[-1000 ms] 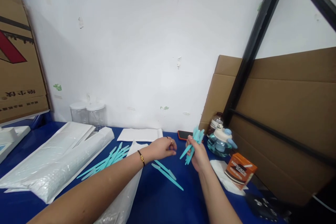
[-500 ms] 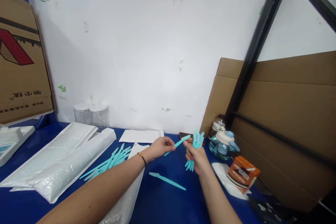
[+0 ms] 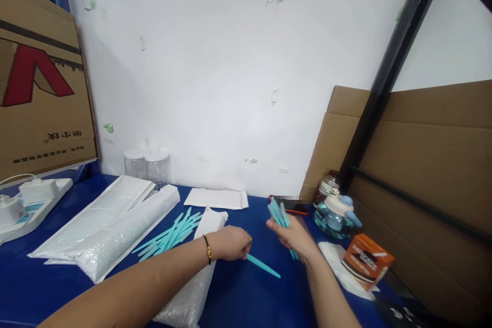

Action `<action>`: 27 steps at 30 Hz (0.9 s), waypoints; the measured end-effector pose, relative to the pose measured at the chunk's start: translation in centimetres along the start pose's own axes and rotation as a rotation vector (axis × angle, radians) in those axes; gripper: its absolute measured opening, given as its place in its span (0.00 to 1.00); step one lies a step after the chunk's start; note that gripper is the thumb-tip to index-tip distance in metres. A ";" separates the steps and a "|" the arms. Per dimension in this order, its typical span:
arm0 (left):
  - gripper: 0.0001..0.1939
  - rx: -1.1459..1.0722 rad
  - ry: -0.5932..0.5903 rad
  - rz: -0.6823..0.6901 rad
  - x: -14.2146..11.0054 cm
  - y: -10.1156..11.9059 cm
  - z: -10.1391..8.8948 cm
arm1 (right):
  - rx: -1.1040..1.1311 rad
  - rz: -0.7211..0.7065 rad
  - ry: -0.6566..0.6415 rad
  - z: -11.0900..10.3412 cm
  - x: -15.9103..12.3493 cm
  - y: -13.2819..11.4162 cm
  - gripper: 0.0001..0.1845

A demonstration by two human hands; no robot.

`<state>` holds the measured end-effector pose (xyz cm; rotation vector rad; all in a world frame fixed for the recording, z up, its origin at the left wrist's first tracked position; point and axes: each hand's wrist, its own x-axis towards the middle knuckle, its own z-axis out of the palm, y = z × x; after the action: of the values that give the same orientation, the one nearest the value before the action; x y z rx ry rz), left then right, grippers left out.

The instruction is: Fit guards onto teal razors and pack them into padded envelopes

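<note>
My left hand (image 3: 233,242) is closed at the table, its fingers on the near end of a single teal eyebrow razor (image 3: 263,265) whose tapered handle points right and toward me. My right hand (image 3: 295,236) is wrapped around a bundle of the same teal eyebrow razors (image 3: 279,212), held upright above the table. A loose pile of teal razors (image 3: 172,233) lies left of my left hand, partly hidden behind my forearm. Under that forearm lies a long white plastic packet (image 3: 209,220).
White padded packages (image 3: 103,225) and a power strip (image 3: 42,210) lie on the left. Clear jars (image 3: 157,169), a flat white packet (image 3: 215,198) and a phone (image 3: 294,206) line the back. To the right are a teapot-shaped bottle (image 3: 334,215) and an orange box (image 3: 367,261).
My left hand picked up one razor and brought it to the bundle in my right hand. Now it is back down at the last loose razor in the middle. The view has shifted left.
</note>
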<state>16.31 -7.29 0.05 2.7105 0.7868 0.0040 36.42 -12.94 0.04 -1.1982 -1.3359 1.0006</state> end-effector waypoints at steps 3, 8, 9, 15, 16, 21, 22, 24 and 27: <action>0.05 -0.269 0.101 0.001 0.3 -0.4 -0.6 | -0.206 -0.059 -0.208 1.5 -0.2 0.2 0.15; 0.27 -0.855 0.394 -0.018 -0.3 0.2 -2.9 | -0.181 -0.113 -0.116 3.5 -0.2 -0.7 0.09; 0.30 -0.958 0.445 -0.028 -0.8 0.7 -3.3 | -0.107 -0.106 -0.088 3.8 -0.4 -1.1 0.10; 0.35 -1.074 0.628 -0.103 -5.1 3.7 -1.7 | 0.421 -0.089 0.069 6.2 -2.6 -1.9 0.21; 0.36 -1.058 0.617 -0.122 -5.7 3.9 -0.8 | 0.451 -0.076 0.094 6.8 -3.0 -1.5 0.23; 0.47 -1.126 0.534 -0.243 -7.2 4.8 3.6 | 0.439 0.113 0.139 9.1 -5.1 0.0 0.17; 0.49 -1.162 0.517 -0.237 -7.3 5.1 4.2 | 0.447 0.120 0.132 9.5 -5.7 -0.3 0.15; 0.48 -1.255 0.475 -0.159 -7.7 5.8 4.9 | 0.430 0.087 0.136 10.4 -6.9 -1.2 0.14; 0.39 -1.370 0.444 0.040 -8.8 6.8 5.3 | 0.298 0.065 0.209 11.7 -8.7 -2.4 0.14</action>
<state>12.81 -18.90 -2.19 1.3987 0.4999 0.8363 24.22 -21.32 -0.35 -1.0900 -0.9525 1.0485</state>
